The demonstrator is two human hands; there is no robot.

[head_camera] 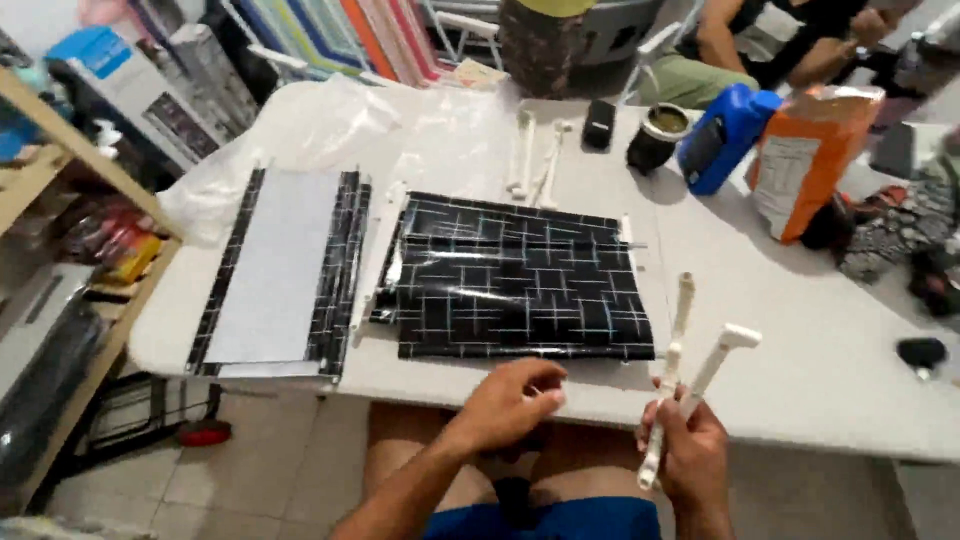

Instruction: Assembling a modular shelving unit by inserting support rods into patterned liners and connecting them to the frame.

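White plastic rods (688,372) sit gripped in your right hand (688,455), over the near edge of the white table (820,360).

Your left hand (510,400) is apart from the right, fingers curled at the table edge; whether it pinches something small, you cannot tell. Just beyond lies the glossy black patterned sheet (520,290); a second sheet (275,275) lies left, paler side up. More white rods (535,160) rest farther back.
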